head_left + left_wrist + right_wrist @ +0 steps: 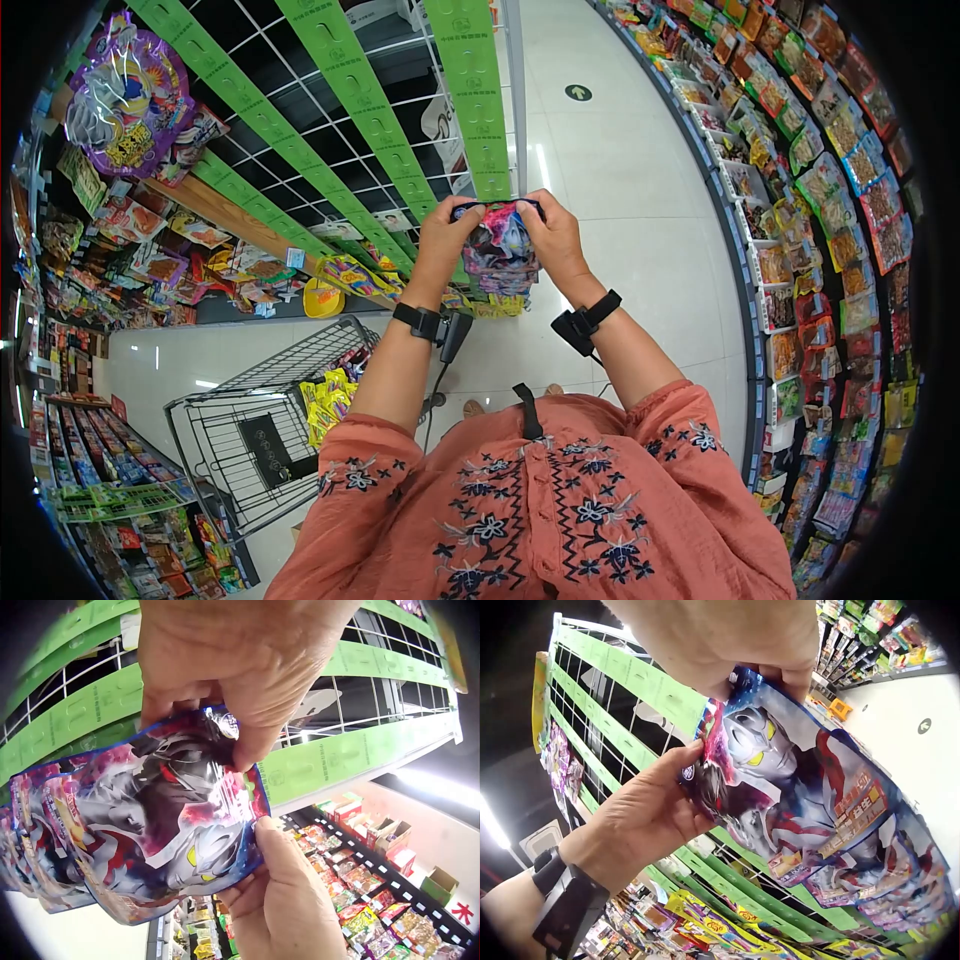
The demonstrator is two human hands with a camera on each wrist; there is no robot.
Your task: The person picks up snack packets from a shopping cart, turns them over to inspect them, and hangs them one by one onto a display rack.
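Note:
A glossy foil snack packet with silver, masked figures printed on it is held by both hands at its top edge. My left hand pinches the left corner, thumb on the printed front. The right hand pinches the opposite corner the same way. Several similar packets hang in a row below and behind the front one. Just beyond the hands, a green slotted hanging strip runs down the wire rack.
A wire shopping cart with yellow packets stands at lower left. Shelves of bagged snacks curve along the right. A big purple packet hangs at upper left. Pale tiled floor lies between, with a round arrow sticker.

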